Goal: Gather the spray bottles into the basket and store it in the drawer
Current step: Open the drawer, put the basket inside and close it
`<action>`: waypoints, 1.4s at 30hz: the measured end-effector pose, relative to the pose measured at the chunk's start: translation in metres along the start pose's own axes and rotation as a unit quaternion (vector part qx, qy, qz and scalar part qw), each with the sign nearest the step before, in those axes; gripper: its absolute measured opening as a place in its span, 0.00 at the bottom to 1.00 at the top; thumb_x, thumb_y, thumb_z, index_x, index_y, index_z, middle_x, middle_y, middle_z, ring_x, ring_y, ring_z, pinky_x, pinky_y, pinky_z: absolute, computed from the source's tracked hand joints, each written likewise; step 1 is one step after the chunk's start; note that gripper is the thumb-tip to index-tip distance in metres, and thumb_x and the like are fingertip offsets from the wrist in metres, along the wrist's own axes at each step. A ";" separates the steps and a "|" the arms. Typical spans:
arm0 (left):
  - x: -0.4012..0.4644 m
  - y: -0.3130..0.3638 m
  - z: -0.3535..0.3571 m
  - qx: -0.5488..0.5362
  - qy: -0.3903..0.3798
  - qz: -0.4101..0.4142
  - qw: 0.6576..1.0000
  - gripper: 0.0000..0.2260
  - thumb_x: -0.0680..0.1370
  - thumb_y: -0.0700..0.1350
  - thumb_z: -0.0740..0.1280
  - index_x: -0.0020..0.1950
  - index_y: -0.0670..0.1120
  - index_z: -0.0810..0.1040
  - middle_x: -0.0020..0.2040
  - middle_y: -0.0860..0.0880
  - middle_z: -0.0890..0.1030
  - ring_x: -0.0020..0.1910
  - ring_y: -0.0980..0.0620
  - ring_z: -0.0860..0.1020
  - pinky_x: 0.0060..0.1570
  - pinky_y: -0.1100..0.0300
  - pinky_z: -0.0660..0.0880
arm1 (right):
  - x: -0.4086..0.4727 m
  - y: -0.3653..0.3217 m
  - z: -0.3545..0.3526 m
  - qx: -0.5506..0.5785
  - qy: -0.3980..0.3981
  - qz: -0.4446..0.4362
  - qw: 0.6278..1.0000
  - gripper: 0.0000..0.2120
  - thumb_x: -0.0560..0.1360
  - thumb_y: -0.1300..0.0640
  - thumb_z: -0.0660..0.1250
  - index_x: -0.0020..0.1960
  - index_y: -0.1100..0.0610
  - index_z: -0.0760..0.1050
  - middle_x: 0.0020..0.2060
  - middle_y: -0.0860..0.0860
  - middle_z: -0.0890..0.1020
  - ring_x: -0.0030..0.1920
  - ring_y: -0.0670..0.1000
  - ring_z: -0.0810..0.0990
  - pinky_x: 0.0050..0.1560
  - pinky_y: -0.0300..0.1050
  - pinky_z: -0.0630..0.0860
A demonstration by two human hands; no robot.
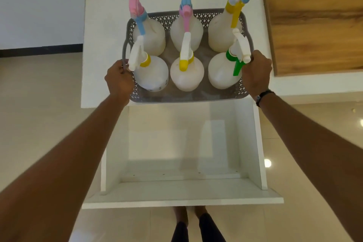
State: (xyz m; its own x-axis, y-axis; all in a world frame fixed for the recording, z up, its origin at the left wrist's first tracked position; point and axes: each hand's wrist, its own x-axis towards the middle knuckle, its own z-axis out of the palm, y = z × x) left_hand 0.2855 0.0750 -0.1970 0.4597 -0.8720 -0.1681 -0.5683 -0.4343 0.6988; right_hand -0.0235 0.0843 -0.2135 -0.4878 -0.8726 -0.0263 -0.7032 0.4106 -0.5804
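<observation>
A grey lattice basket (172,98) sits on the white cabinet top (102,45), its near edge at the cabinet's front. Several white spray bottles stand upright inside it in two rows, among them one with a pink and blue head (137,12), one with a yellow nozzle (184,63) and one with a green trigger (235,63). My left hand (119,80) grips the basket's left handle. My right hand (256,71) grips its right rim. Below the basket, the white drawer (182,190) is pulled out and holds nothing.
A wooden panel (314,21) lies to the right of the cabinet top. Glossy beige floor tiles (39,114) surround the cabinet. My feet (190,214) stand just in front of the drawer's front panel. A dark watch (262,96) is on my right wrist.
</observation>
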 end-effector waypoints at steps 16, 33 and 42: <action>-0.170 -0.069 -0.086 -0.071 -0.039 0.069 0.994 0.13 0.74 0.29 0.65 0.56 0.40 0.78 0.43 0.54 0.82 0.40 0.77 0.75 0.39 0.80 0.69 | -0.195 0.050 -0.088 0.092 -0.142 0.171 0.971 0.23 0.75 0.48 0.62 0.57 0.68 0.74 0.37 0.63 0.77 0.51 0.68 0.78 0.39 0.42 0.73; -0.209 -0.152 -0.051 -0.062 -0.077 -0.139 0.985 0.13 0.76 0.36 0.66 0.58 0.45 0.81 0.46 0.48 0.83 0.45 0.51 0.79 0.41 0.67 0.73 | -0.243 0.114 -0.020 0.060 -0.040 0.068 0.995 0.09 0.80 0.63 0.60 0.52 0.66 0.78 0.34 0.52 0.76 0.34 0.55 0.75 0.32 0.42 0.65; -0.164 -0.208 0.011 0.010 -0.095 -0.212 0.972 0.11 0.73 0.35 0.68 0.54 0.42 0.83 0.52 0.41 0.84 0.51 0.42 0.81 0.56 0.49 0.77 | -0.225 0.152 0.063 0.082 -0.072 0.085 0.990 0.11 0.81 0.63 0.57 0.55 0.65 0.76 0.39 0.54 0.77 0.39 0.52 0.74 0.33 0.25 0.65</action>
State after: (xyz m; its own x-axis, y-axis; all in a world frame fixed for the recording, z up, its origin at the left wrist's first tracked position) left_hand 0.3209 0.3055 -0.3219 0.5228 -0.6380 -0.5654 -0.3689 -0.7672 0.5246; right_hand 0.0116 0.3269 -0.3469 -0.5053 -0.8279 -0.2432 -0.5178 0.5164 -0.6821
